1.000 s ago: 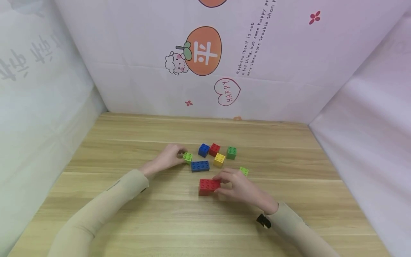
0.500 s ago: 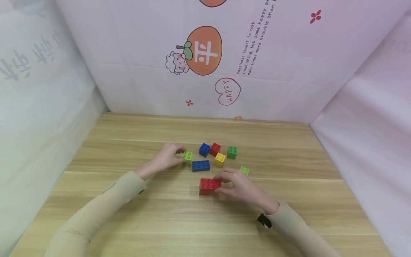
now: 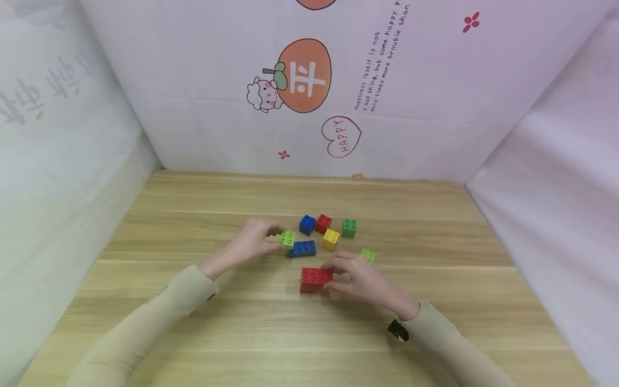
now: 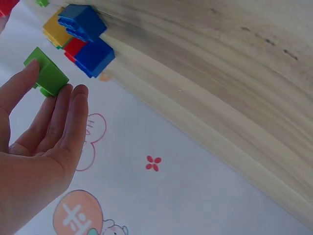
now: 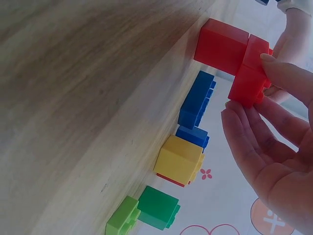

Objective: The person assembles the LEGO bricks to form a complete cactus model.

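My left hand (image 3: 255,237) pinches a small light green building brick (image 3: 287,239) between thumb and fingertips. In the left wrist view this light green brick (image 4: 51,76) is tilted and off the table. From the head it overlaps the left end of a flat blue brick (image 3: 303,249). My right hand (image 3: 361,280) grips the right end of a block of joined red bricks (image 3: 311,280) on the table. Seen from the right wrist, the upper red part (image 5: 248,81) juts out past the lower red brick (image 5: 222,44), with my thumb and fingers on the overhanging end.
Behind the red block lie a blue brick (image 3: 307,225), a small red brick (image 3: 323,223), a yellow brick (image 3: 331,238) and a green brick (image 3: 349,228). Another light green brick (image 3: 368,255) is just beyond my right hand. White printed cloth (image 3: 217,123) encloses the wooden table (image 3: 232,333).
My left hand has lifted the light green brick and shifted it a little to the right, over the flat blue brick's left end. The right hand and red block stay in place.
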